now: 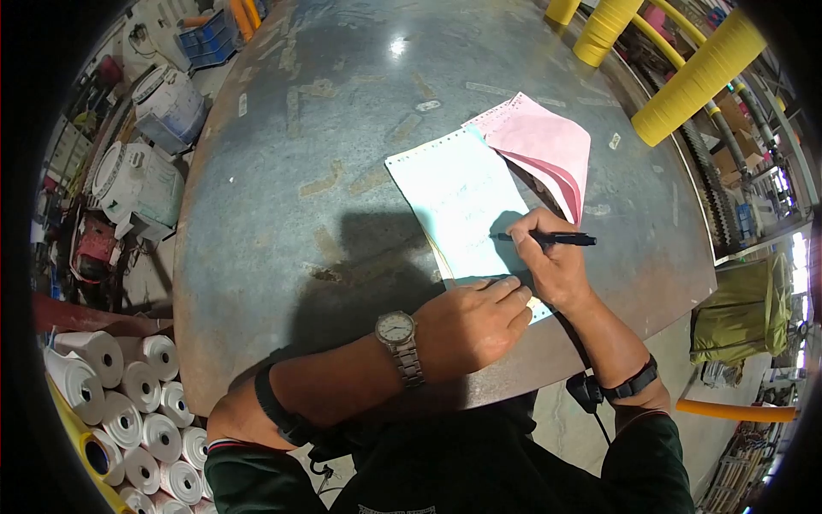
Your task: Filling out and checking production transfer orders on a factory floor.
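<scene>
A pale blue-white sheet of paper (458,193) with perforated edges lies on the table, faint handwriting on it. My right hand (552,261) grips a black pen (565,238), its tip at the sheet's right side. Across the sheet's near end lies my left hand (475,321), palm down, fingers stretched out toward the right hand. Other layers show under the sheet's left edge. Beyond its right edge, pink sheets (544,137) are folded back and bulge up from the table. A metal wristwatch (396,330) is on my left wrist.
The worn grey metal table (257,206) carries tape scraps. Yellow rollers (698,81) stand along its far right side. White rolls (141,385) are stacked at the lower left, with white tubs (137,184) beyond. A green fabric bag (741,308) is at right.
</scene>
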